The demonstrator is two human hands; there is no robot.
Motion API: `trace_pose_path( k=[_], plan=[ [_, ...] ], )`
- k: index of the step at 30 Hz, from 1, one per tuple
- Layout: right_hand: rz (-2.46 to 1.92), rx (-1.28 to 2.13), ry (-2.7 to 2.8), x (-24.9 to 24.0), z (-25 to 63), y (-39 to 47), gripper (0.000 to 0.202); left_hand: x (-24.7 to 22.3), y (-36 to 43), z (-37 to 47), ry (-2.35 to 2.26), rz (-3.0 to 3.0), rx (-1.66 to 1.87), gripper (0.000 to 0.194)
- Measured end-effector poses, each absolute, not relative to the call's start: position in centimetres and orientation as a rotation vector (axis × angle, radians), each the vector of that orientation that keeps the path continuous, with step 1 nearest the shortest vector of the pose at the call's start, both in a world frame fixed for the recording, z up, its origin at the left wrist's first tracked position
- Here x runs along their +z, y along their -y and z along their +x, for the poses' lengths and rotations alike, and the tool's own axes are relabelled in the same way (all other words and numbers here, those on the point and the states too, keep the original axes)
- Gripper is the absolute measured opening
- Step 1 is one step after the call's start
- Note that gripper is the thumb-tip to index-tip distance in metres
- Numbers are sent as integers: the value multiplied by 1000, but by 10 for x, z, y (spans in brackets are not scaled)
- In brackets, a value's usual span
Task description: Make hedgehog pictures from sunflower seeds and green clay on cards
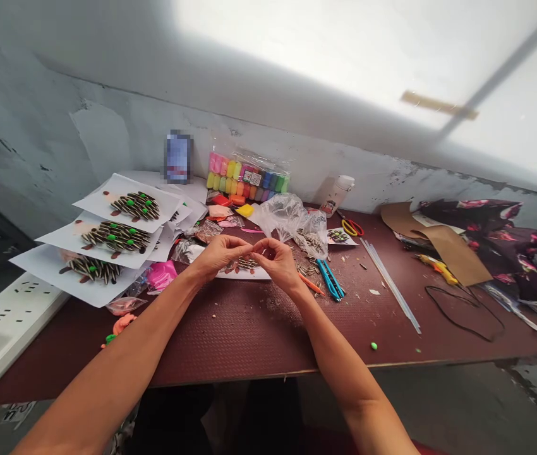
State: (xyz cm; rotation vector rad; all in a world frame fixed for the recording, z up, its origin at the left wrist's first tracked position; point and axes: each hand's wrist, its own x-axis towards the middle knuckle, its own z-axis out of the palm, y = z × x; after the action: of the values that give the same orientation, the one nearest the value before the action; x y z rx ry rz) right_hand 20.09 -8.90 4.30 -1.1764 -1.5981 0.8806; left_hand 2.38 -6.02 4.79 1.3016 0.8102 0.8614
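Over the middle of the table, my left hand (220, 254) and my right hand (277, 260) meet with fingertips pinched together. Whatever lies between them is too small to make out. Below them a white paper sheet (249, 274) carries a cluster of striped sunflower seeds (246, 261), partly hidden by my hands. Loose seeds (309, 259) spill from a clear plastic bag (313, 230) beyond my right hand. Beside that hand lie an orange pen-like tool (311, 284) and a blue utility knife (330, 280).
At left, finished-looking seed hedgehog pictures (117, 237) overlap near a white power strip (17, 309). Coloured clay packs (249, 180), a white bottle (337, 194) and scissors (351, 226) stand or lie behind. Rightward are glue sticks (392, 287), a yellow glue gun (441, 270) and a green clay ball (373, 346).
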Motion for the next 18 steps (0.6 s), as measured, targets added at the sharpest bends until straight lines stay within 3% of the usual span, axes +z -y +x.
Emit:
trace_pose_path(
  k=[6,11,18],
  plan=[
    [-1163,896,1570,43,200,90,37,43,57,23,-842,1342,838,50],
    [-1198,780,1662,47,202,91,25,39,55,24,-850,1368,804,53],
    [-1431,740,1854,59,228,86,8,44,54,20,-888,1288,840,32]
  ],
)
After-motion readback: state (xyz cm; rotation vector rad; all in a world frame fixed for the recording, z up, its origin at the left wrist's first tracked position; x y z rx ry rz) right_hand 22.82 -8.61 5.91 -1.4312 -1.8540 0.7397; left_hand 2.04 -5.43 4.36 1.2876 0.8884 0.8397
